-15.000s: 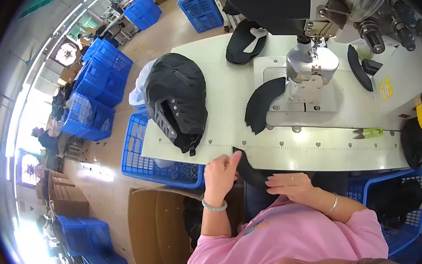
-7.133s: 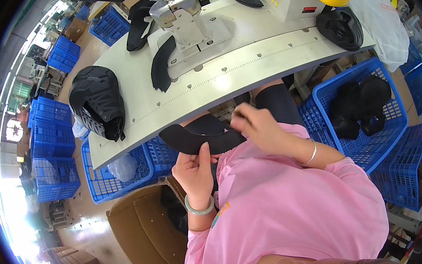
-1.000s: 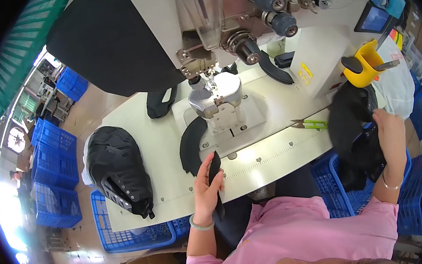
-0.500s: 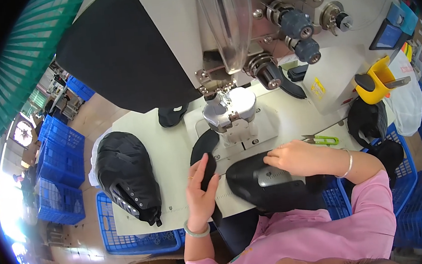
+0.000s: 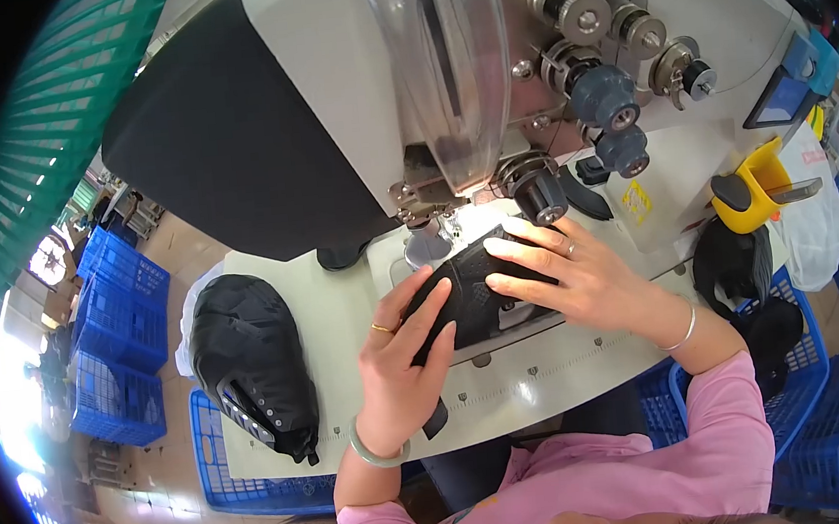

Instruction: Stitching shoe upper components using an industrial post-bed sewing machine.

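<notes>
- Two bare hands lay on a black shoe upper [image 5: 472, 295], which was under the head of a sewing machine [image 5: 308, 67], above the pale table [image 5: 541, 391]; its far edge came close to the metal post [image 5: 426, 248], and whether they touched could not be told.
- By its look, the upper was light and flexible, a shell with nothing filling it, likely to fold or skew under uneven pressure; it did not seem fragile, though its smooth patches might have been a little slippery.
- Its best holds seemed to be the firmer edges, with fingers on top and the thumb underneath.
- The right hand [image 5: 590, 277] reached in from the right, palm down, its fingers spread apart over the upper; its thumb was hidden, so a pinch could not be told.
- The left hand [image 5: 397, 364] was angled inward from the lower left, fingers slightly apart, thumb set off from them against the black material.
- One end of a dark strip [image 5: 435, 418] showed below the left palm, soft and thin by its look; how firmly the fingers gripped it could not be seen.
</notes>
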A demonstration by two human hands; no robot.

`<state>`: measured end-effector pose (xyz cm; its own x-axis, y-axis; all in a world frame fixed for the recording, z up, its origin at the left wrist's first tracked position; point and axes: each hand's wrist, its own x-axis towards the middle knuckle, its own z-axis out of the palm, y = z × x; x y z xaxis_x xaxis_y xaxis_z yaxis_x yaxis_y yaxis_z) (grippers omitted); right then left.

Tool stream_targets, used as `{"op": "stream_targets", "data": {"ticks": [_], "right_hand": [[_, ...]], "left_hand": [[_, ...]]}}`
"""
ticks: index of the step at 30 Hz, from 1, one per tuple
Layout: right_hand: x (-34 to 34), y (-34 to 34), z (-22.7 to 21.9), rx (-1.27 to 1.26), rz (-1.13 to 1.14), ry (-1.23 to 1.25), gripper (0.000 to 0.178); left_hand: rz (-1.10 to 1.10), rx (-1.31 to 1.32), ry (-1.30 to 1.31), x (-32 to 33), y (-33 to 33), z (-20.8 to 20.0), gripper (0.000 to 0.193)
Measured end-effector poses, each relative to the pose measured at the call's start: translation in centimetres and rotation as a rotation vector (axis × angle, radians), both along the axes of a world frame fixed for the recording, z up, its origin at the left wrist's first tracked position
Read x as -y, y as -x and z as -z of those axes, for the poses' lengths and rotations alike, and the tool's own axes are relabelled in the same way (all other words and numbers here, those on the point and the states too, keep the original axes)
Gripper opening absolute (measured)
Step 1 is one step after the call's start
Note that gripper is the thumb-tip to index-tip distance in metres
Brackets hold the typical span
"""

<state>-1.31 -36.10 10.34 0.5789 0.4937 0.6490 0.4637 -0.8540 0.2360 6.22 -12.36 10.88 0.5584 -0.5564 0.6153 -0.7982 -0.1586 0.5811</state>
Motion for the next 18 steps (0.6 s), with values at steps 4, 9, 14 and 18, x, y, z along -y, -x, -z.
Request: {"op": "stream_targets", "data": {"ticks": [4,9,14,18], "right_hand": [[0.0,0.1,0.2,-0.062,-0.051,-0.105,0.041],[-0.2,0.5,-0.8,-0.135,-0.011,-0.169,0.036],[-0.3,0.4,-1.1,-0.152,-0.008,-0.212,0.039],[-0.3,0.3,-1.2,-0.171,-0.002,-0.318,0.066]], "left_hand": [[-0.009,0.099,-0.039,0.4,-0.4,0.1,0.035],[-0.007,0.202,-0.101,0.3,-0.5,-0.8,0.032],[-0.041,0.263,-0.156,0.9,-0.5,-2.0,0.03],[-0.034,0.3,-0.167,1.5,-1.0,-2.4,0.028]]}}
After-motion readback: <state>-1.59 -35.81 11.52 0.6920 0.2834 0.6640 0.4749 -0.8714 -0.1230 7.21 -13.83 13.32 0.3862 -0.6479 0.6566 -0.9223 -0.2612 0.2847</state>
